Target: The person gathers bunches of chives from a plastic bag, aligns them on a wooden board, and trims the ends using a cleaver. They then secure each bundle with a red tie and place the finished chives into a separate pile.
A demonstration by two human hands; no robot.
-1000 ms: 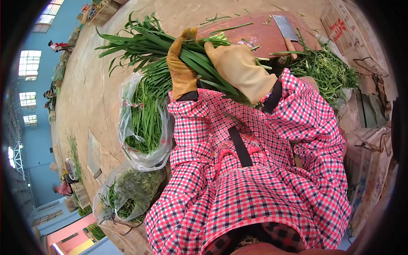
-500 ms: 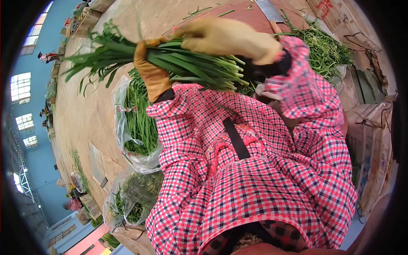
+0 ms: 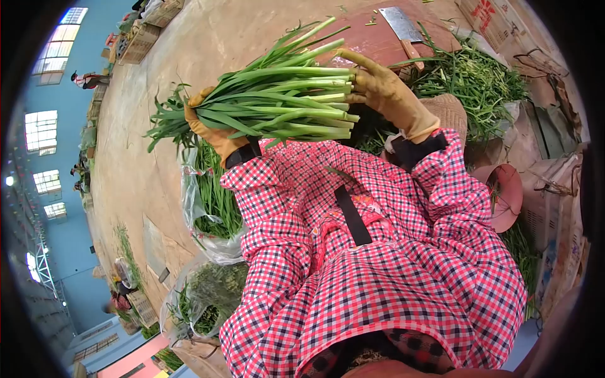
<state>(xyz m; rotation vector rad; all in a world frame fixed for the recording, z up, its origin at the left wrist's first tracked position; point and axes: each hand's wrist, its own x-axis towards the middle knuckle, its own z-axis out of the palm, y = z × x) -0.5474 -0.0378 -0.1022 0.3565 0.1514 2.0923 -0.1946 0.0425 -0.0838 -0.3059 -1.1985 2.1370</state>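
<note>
As hands [image 3: 386, 93] flank greens [image 3: 287, 101], right fingers [image 3: 363, 62] spread

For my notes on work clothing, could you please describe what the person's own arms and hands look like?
Left hand and right hand both wear tan-yellow gloves. Black cuffs show at the wrist ends, followed by loose sleeves checked in pink, white and a dark colour.
</note>
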